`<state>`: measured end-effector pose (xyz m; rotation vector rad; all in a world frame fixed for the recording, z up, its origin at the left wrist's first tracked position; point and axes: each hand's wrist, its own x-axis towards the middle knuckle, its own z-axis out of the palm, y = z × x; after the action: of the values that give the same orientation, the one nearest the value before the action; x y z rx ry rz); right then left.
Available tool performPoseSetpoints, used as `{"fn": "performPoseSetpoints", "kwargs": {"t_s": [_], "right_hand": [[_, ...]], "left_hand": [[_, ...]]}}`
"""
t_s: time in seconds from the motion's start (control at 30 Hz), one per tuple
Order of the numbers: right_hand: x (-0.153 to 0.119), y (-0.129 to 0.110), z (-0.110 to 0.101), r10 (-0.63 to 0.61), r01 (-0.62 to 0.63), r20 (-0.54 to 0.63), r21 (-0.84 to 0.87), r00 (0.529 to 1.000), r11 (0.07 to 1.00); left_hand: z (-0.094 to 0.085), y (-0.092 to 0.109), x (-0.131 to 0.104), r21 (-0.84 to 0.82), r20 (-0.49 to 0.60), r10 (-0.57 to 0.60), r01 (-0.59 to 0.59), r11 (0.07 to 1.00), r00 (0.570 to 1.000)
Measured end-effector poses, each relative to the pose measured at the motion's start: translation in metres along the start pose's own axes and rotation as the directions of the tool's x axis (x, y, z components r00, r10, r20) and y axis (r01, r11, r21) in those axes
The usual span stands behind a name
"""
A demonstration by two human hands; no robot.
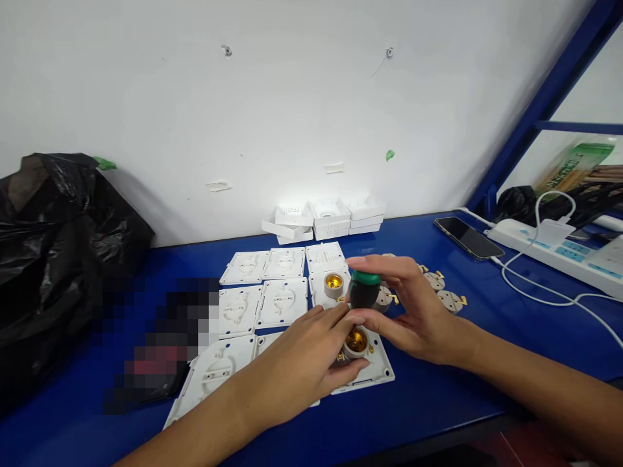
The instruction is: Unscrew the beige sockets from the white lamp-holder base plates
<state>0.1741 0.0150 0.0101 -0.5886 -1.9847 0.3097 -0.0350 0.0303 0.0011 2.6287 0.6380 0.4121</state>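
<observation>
My right hand (413, 301) grips a screwdriver (364, 290) by its green and black handle, upright over a round lamp socket (357, 342) with a brass-coloured inside. The screwdriver's tip is hidden in or behind the socket. My left hand (311, 344) is closed around the socket, thumb at its near side and fingers at the far side by the screwdriver. Under the socket lies a white square plate (382, 376) with small brass screws beside the socket. Just behind is another lamp socket (333, 284) on its own plate.
Several white plates (282, 301) lie in rows to the left. White box-shaped covers (331, 217) are stacked against the wall. Round beige parts (450, 300) with brass tabs, a phone (468, 237) and a power strip (545, 250) with white cables are rightward. A black plastic bag (53, 259) stands left.
</observation>
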Motion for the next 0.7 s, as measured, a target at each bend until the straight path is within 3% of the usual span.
{"fn": "performPoseSetpoints", "kwargs": {"t_s": [0.2,0.33,0.5,0.7], "right_hand": [[-0.0018,0.0045,0.0014,0.050,-0.053,-0.122,-0.025,0.991,0.998],[-0.0004,0.0026,-0.0014,0.048,-0.048,-0.020,0.014,0.999,0.999],[0.0034,-0.0025,-0.0064,0.136,-0.142,0.110,0.053,0.985,0.988],[0.0066,0.0007,-0.0058,0.129,-0.135,0.054,0.145,0.990,0.980]], "left_hand": [[0.0019,-0.0005,-0.0010,0.015,0.002,-0.023,0.023,1.000,1.000],[0.0009,-0.0007,-0.0005,0.016,0.014,-0.037,0.037,0.999,0.999],[-0.0001,-0.0023,0.0000,-0.024,0.026,-0.032,0.033,0.999,0.999],[0.0016,-0.0022,-0.0001,0.010,0.029,-0.033,0.032,0.999,0.999]]}}
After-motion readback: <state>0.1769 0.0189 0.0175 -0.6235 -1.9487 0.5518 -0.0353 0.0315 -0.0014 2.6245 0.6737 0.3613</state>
